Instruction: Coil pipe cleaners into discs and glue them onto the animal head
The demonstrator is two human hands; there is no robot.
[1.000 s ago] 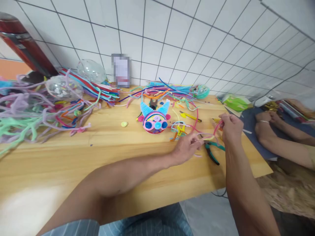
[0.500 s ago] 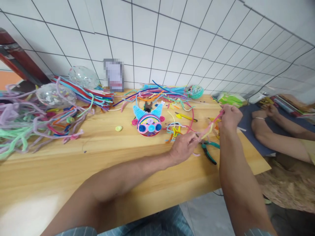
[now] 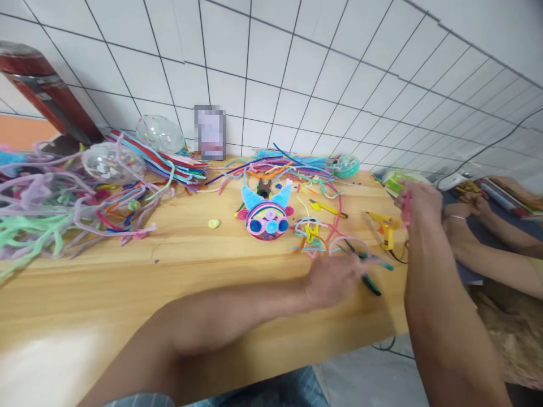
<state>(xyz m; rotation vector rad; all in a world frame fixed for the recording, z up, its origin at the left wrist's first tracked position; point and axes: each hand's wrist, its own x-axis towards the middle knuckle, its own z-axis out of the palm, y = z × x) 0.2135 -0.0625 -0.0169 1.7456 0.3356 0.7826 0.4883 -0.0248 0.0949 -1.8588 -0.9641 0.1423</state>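
My right hand is raised at the table's right side, closed around a pink pipe cleaner; only a short part of it shows. Lower and to the left, my left hand is over the table beside the green-and-black pliers, partly covering them. Its fingers are smeared by motion, so whether they hold anything is unclear. A pale pink pipe cleaner arcs just above that hand. Left of the hands stands a round decorated piece with light blue horns and dark blue discs.
A yellow glue gun, a yellow cutter and loose pipe-cleaner pieces lie nearby. Pipe-cleaner bundles, clear plastic balls and a red flask are farther left. Another person's arms rest at the right.
My hands have moved apart: the right one up and right with the pink pipe cleaner, the left one down toward the pliers. The glue gun has come into clear view. The camera view has shifted slightly.
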